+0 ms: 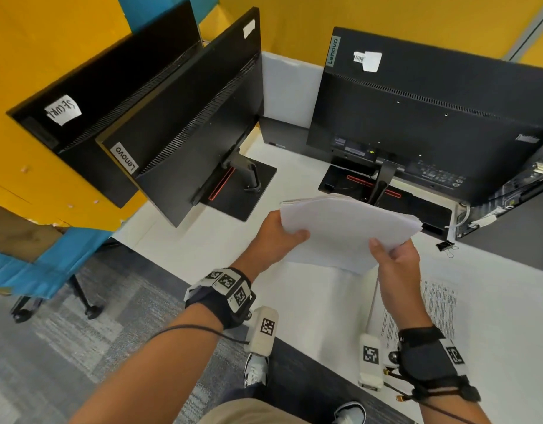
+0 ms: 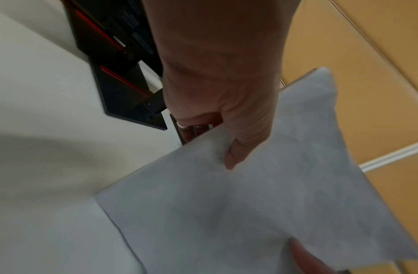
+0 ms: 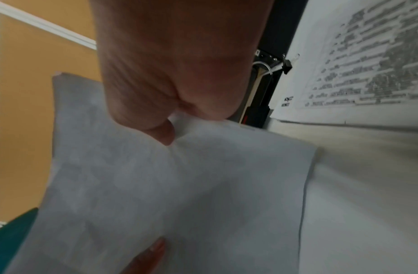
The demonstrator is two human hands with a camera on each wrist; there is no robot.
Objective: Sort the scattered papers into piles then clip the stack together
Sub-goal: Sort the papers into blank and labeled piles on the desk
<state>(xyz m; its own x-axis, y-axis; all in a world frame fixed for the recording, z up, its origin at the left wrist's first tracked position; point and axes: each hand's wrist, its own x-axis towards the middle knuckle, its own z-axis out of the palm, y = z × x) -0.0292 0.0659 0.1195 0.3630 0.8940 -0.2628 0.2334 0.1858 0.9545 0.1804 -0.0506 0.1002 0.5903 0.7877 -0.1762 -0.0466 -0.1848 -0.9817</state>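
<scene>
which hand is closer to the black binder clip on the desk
Right. The right hand holds the white paper stack just beside the small black metal binder clip; the left hand grips the stack's far edge.

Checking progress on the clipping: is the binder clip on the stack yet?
Not yet. The binder clip lies alone on the desk; both hands hold the paper stack.

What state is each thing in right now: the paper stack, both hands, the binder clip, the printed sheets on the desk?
Paper stack: lifted off the desk, held by both hands, unclipped.
Left hand: grips the stack's left edge, thumb on top.
Right hand: grips the stack's near right corner.
Binder clip: lying on the desk to the right of the stack, untouched.
Printed sheets: flat on the desk under the right forearm.
</scene>
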